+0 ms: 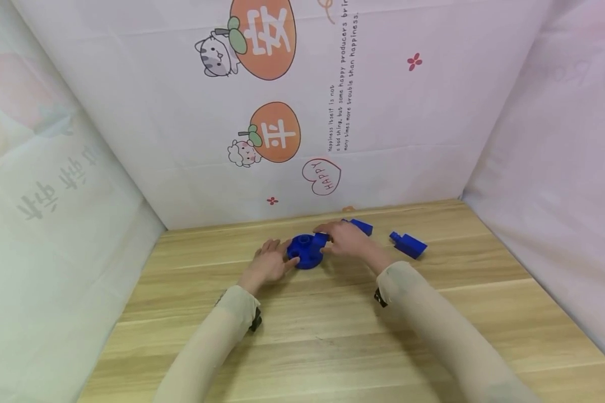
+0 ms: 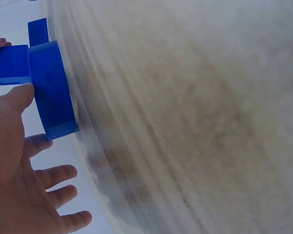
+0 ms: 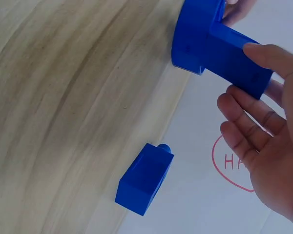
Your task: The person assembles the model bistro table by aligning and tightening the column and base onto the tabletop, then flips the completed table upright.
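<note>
A round blue base with holes in its top (image 1: 308, 262) rests on the wooden table near the back wall. My left hand (image 1: 269, 263) holds it at the left, thumb and forefinger at its rim, the other fingers spread in the left wrist view (image 2: 10, 161). With thumb and fingers, my right hand (image 1: 350, 239) pinches a blue rectangular block (image 3: 237, 58). The block stands up from the base's top, its lower end against it; any peg there is hidden.
Right of the base, a blue block with a round peg (image 1: 408, 245) lies on the table (image 1: 302, 336). Another blue block (image 1: 361, 226) lies behind my right hand, partly covered by it. A printed white cloth (image 1: 383, 140) walls the back and sides.
</note>
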A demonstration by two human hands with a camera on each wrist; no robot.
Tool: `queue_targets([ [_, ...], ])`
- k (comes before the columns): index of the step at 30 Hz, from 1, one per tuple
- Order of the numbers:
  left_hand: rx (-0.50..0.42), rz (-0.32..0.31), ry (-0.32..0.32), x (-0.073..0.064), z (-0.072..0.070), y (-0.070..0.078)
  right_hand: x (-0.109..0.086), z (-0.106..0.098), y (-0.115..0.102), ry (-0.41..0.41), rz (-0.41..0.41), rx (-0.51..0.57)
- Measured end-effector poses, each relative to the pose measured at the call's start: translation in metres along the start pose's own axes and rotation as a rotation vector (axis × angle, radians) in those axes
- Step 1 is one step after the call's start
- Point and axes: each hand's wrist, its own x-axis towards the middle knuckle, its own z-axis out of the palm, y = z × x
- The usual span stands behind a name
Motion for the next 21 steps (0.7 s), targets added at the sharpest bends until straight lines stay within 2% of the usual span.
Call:
queue_targets([
  [4,-0.004,0.001,0.000,-0.001,-0.001,0.000,0.001,-0.004,0.001,-0.011,-0.032,0.026],
  [8,-0.001,-0.001,-0.008,-0.002,-0.002,0.002,0.002,-0.006,0.001,-0.018,-0.023,0.036],
  [14,-0.015,-0.010,0.008,-0.004,-0.004,0.006,-0.003,-0.002,0.004,-0.086,0.044,0.078],
  [21,-0.021,-0.023,0.019,-0.005,-0.002,0.010,-0.020,-0.005,0.025,-0.144,0.093,0.078],
])
